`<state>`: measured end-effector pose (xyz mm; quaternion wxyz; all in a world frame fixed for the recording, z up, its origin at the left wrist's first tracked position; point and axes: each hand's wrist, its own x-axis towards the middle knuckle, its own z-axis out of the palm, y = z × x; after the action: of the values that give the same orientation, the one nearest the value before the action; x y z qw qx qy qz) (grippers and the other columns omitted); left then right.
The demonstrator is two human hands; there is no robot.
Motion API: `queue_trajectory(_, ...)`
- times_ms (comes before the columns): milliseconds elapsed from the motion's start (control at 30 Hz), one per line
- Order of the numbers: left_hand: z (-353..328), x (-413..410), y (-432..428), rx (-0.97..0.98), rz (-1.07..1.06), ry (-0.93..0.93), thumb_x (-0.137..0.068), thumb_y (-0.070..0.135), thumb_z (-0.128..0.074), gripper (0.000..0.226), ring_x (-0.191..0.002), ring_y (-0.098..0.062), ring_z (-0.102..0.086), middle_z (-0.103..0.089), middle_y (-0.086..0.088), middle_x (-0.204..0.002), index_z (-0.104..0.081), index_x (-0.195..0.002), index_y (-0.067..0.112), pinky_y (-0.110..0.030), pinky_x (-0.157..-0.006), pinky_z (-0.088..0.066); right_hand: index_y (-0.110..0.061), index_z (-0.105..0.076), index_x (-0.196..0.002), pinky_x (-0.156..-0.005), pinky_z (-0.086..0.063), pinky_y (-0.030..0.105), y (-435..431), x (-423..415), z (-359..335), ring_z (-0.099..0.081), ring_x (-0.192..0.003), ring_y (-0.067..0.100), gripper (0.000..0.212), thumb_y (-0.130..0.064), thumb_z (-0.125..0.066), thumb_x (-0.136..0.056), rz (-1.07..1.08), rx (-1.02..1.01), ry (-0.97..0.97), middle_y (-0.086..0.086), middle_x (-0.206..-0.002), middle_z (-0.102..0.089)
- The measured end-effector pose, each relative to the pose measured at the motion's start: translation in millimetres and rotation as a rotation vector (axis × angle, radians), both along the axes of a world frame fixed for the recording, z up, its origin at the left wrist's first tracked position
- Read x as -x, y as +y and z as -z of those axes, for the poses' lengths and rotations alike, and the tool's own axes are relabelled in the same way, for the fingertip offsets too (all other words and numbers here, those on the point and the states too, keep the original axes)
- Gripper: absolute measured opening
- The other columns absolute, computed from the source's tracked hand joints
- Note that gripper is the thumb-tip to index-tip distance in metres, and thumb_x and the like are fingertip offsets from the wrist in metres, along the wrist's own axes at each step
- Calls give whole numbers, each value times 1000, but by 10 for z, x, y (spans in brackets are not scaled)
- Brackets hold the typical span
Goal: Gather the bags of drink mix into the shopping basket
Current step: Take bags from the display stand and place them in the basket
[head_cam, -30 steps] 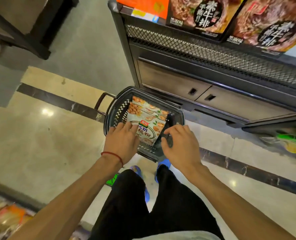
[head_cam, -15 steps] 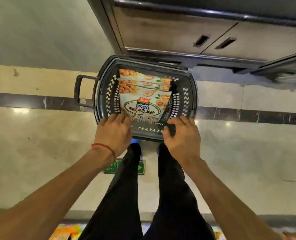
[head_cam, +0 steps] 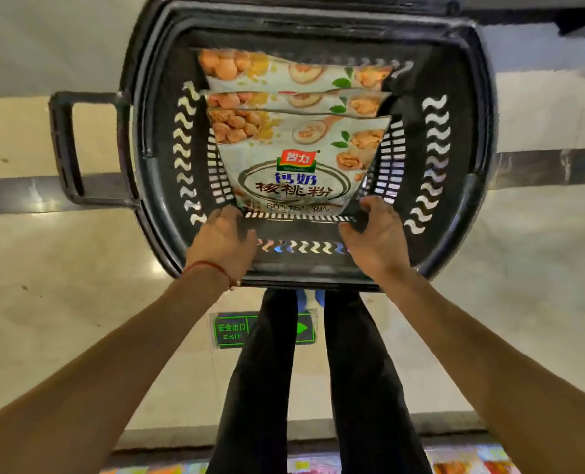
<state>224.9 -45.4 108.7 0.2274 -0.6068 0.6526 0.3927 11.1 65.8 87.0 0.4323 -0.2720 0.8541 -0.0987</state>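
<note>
A black plastic shopping basket (head_cam: 455, 138) stands on the floor right below me. Three bags of drink mix lean in it one behind another, pale with walnut pictures; the front bag (head_cam: 301, 159) faces me, the two behind (head_cam: 294, 75) show only their tops. My left hand (head_cam: 222, 237) reaches over the near wall and its fingers curl round the front bag's lower left corner. My right hand (head_cam: 378, 230) pinches the lower right corner between thumb and fingers. The fingertips of both hands are partly hidden inside the basket.
The basket's pull handle (head_cam: 65, 148) sticks out to the left. Under my black-trousered legs (head_cam: 363, 388) lies a green exit sticker (head_cam: 231, 331) on the pale tiled floor. A dark shelf base (head_cam: 578, 15) runs behind the basket. Coloured packets (head_cam: 469, 465) line the bottom edge.
My head has dropped closer, so the basket fills the view. Both hands slid from the near rim down inside to the front bag's lower corners.
</note>
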Motion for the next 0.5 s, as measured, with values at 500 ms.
queue_trajectory(500,1803,114,-451,3,-473,139,-73,30,-88,78,-128,-17,-53,-61,-1,-134,-47,-138,16,-19,-96,-36,-19,-53,-132,-108,-51,36,-283,175,1519,-62,-119,12,70,-19,-92,-74,390,66,-220,-10,-117,-66)
